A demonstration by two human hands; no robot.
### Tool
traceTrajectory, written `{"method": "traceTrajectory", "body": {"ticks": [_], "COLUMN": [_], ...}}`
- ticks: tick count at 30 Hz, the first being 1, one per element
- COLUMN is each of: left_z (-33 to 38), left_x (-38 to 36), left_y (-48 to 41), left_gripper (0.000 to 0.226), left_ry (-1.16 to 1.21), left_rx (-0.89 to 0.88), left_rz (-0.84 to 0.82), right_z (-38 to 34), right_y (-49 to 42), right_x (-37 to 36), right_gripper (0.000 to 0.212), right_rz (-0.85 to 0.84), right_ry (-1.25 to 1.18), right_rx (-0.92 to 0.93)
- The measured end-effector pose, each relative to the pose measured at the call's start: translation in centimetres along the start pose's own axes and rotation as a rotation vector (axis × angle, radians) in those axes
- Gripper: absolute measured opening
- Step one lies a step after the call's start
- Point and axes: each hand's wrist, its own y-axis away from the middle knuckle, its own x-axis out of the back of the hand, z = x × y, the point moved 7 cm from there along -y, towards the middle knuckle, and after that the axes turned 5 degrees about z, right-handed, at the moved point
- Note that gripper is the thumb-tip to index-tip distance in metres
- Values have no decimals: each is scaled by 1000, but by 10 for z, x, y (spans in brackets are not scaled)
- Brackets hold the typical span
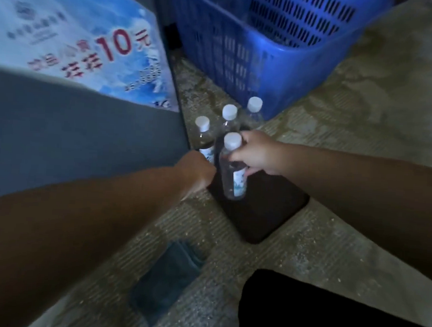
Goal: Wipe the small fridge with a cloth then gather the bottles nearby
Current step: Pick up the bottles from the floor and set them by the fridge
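Clear plastic under a white cap, the bottle (232,169) was clasped near its neck by the right hand (256,153), tilted above the black tray (264,216). The left hand (197,172) sat curled at the tray's left edge; whether it gripped anything could not be told. Three more bottles (229,119) stood at the tray's far end. The cloth (164,278) lay on the near side of the tray, the fridge (73,136) to its left.

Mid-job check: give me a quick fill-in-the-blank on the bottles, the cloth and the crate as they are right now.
1. The right hand grips a bottle that has a ____ cap.
2. Beyond it stand ____ other bottles.
3. The folded cloth lies on the ____, and neither hand holds it.
4. The slotted crate behind them is ____.

Missing words: white; three; floor; blue.
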Motion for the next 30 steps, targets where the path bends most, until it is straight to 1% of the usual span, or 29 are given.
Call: {"method": "traceTrajectory", "body": {"ticks": [3,6,11,15,17,19,21,25,27,29,30], "left_z": [-13,-31,-43,-48,-51,-55,-60,-70,-72,-76,-78], "left_x": [-14,-21,-33,-35,-35,-35,-32,-23,-18,-16,-14], "left_y": [-15,-22,-25,-27,-28,-26,-27,-24,-21,-19,-15], "left_gripper": [17,20,18,31,33,28,18,22,22,17,15], "left_ry": [-68,-151,-190,-100,-78,-76,-109,-126,-97,-58,-59], "left_rx": [69,131,139,175,184,184,157,183,194,187,183], "left_rz": [-5,-32,-88,-94,-99,-104,-87,-63,-49,-52,-65], "right_z": [-1,1,4,6,6,5,6,5,6,6,7], "right_y": [-14,-26,-35,-41,-45,-45,-46,-43,-43,-43,-44], "right_x": [5,-3,-13,-15,-16,-17,-19,-21,-23,-23,-22], "right_gripper": [28,30,35,35,36,37,37,36,37,41,49], "right_rz": [36,52,107,122,102,81,70,78,79,73,75], "right_ry": [-29,48,160,164,171,171,171,139,142,189,226], "right_rx": [71,113,162,167,157,143,119,75,67,86,104]}}
